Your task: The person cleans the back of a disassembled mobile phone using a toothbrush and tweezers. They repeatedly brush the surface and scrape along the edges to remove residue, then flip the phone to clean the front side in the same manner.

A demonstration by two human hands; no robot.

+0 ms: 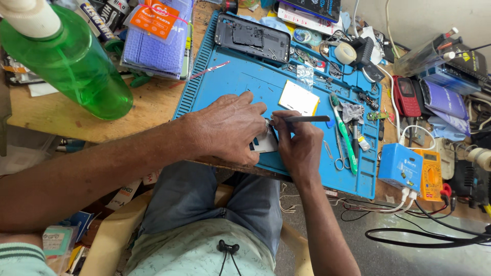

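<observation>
On ribbed blue mat (245,87), left hand (227,128) grip pinning flat part (264,145), right hand (299,145) grip grasping slim metal tool (302,118).

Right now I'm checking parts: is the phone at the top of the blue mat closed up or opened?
Opened. The phone frame lies flat on the blue mat, cover off, its inner compartments exposed.

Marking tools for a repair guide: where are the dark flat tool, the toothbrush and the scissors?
dark flat tool (307,118), head view, mid-blade.
toothbrush (346,137), head view, green handle.
scissors (341,149), head view, its shanks.
</observation>
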